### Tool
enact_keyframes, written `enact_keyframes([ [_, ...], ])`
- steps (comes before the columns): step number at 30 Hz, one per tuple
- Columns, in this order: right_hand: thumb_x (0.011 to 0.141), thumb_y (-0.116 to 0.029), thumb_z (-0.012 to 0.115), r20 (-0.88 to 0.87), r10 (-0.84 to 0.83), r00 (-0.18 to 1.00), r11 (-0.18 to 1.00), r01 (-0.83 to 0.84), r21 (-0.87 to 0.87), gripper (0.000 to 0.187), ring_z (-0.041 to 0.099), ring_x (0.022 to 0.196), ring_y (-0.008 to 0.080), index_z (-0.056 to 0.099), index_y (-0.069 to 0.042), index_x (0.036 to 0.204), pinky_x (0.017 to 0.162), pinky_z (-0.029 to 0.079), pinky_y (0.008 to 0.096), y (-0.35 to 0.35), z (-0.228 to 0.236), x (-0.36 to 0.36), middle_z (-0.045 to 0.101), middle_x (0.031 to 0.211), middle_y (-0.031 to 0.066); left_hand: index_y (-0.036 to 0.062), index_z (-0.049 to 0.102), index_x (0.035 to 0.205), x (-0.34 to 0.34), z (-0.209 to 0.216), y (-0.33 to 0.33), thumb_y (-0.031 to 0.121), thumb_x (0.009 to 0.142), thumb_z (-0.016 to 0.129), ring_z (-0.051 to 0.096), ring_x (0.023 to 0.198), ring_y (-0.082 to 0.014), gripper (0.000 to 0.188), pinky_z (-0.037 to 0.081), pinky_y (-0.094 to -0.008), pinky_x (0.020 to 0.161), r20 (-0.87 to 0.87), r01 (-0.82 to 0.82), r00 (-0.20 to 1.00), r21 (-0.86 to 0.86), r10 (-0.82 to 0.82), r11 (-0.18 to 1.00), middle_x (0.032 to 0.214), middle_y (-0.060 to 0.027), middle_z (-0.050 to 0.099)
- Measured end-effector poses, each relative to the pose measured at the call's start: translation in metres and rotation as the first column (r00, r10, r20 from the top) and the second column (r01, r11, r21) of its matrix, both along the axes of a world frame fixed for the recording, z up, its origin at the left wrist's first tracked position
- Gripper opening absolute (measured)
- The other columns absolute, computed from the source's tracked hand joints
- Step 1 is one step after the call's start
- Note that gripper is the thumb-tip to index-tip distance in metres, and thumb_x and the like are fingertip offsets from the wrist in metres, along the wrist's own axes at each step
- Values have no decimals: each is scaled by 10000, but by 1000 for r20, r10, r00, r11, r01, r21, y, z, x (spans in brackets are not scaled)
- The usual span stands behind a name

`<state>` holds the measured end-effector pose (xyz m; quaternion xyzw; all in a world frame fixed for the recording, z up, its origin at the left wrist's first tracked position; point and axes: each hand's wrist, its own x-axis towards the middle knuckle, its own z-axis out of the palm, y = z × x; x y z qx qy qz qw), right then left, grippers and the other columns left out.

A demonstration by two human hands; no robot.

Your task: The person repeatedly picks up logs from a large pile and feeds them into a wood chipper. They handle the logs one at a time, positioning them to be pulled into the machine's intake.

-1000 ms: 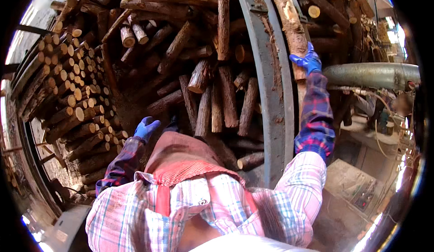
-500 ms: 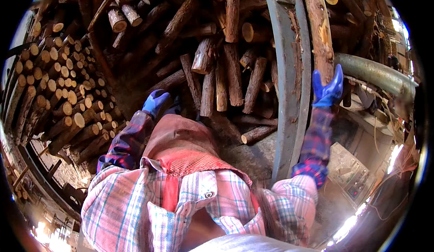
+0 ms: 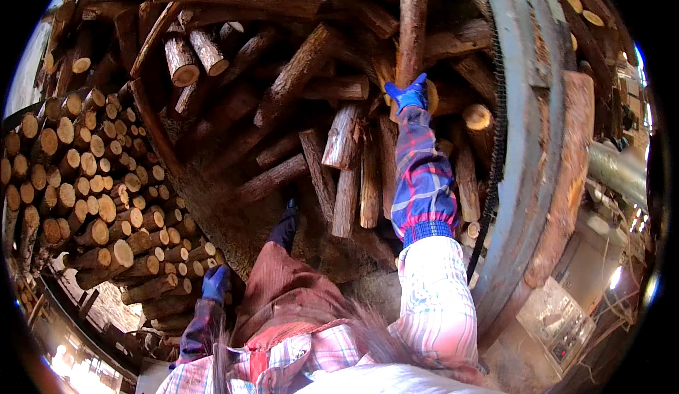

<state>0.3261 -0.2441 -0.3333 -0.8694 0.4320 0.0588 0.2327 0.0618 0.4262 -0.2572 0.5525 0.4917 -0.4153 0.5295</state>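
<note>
My right hand (image 3: pixel 411 95), in a blue glove, reaches forward into the log pile. Its thumb and fingers straddle the near end of a long upright bark-covered log (image 3: pixel 412 22), with the palm against it. Shorter cut logs (image 3: pixel 344 136) lean and lie around my right forearm. My left hand (image 3: pixel 215 284), also gloved in blue, hangs low at my left side, near the stacked logs. How its fingers are set is too unclear to make out, and no held thing shows there.
A stack of cut logs (image 3: pixel 92 164) stands at the left, ends facing me. At the right runs a blue-grey metal beam (image 3: pixel 515 182) with a dark chain (image 3: pixel 498 111) along it. A peeled-looking log (image 3: pixel 566 182) lies beyond the beam, near a metal pipe (image 3: pixel 617 175).
My right hand has left the log beside the beam and moved left to the upright log in the pile. That first log now sits nearer me. My left hand has dropped back lower.
</note>
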Motion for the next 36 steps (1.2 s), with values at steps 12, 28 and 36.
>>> enact_keyframes([
  [12, 711, -214, 813, 295, -530, 795, 196, -224, 955, 597, 564, 1028, 191, 543, 12, 1193, 915, 462, 338, 128, 107, -151, 610, 1117, 98, 34, 499, 1272, 166, 52, -282, 278, 895, 601, 566, 976, -144, 461, 483, -286, 825, 698, 508, 697, -314, -167, 802, 1128, -78, 587],
  [28, 780, -241, 707, 695, 162, 700, 776, 345, -528, 526, 544, 1124, 322, 523, -42, 1231, 944, 443, 410, 7, 422, -434, 583, 1169, 181, 27, 479, 1244, 66, 352, -422, 174, 836, 659, 586, 845, -153, 470, 488, -302, 772, 925, 633, 324, -368, 199, 681, 1032, -61, 593],
  [36, 826, -470, 528, 21, -284, 959, 776, 243, -582, 515, 517, 1153, 281, 539, -160, 1238, 950, 401, 465, -75, 385, -572, 559, 1233, 95, 34, 520, 1169, -6, 503, -533, 69, 740, 743, 602, 892, -171, 485, 506, -313, 780, 956, 908, -143, 24, 255, 419, 1016, -79, 623],
])
